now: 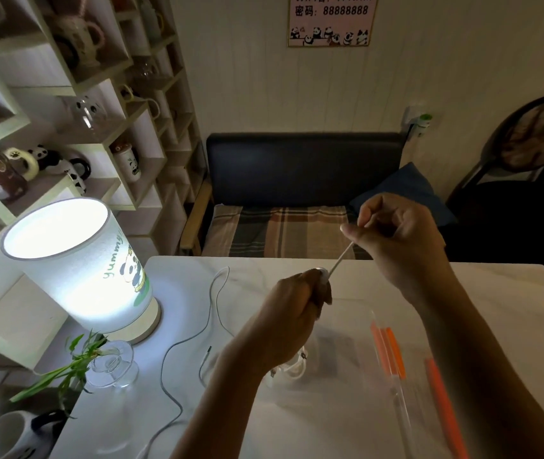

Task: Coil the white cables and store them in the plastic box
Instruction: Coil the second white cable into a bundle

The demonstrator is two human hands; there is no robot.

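Observation:
My left hand [297,313] is held above the white table [482,293], its fingers curled round a small bundle of white cable. A taut stretch of that cable [340,260] runs up and right to my right hand [396,240], which pinches its end between thumb and fingers. A second white cable [211,313] lies loose on the table to the left, trailing toward the front edge. The clear plastic box [393,379] with orange clips sits on the table under my right forearm. A coiled cable [292,367] shows below my left wrist; whether it lies inside the box is unclear.
A lit cylinder lamp [78,260] stands at the table's left. In front of it is a glass vase with green leaves [111,362], and a mug [15,435] sits lower left. Shelves of mugs fill the left wall. A dark bench [300,167] faces the table.

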